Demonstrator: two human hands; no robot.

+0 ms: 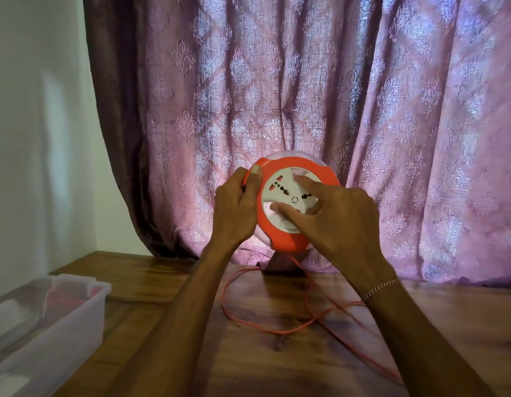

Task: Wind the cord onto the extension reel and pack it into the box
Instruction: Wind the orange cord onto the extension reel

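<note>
The round extension reel (288, 239) has an orange rim and a white socket face, and it is held up above the wooden table (168, 285), facing me. My left hand (237, 207) grips its left edge, thumb on the rim. My right hand (331, 216) lies over the white face with fingers spread and pressed on it. The thin orange cord (265, 329) drops from the reel's underside and lies in loose loops on the table, running off toward the lower right.
A clear plastic box (48, 319) stands at the table's left edge, with some white and pinkish things dimly seen inside. A patterned purple curtain (305, 96) hangs close behind the reel. A white wall (33, 124) is on the left.
</note>
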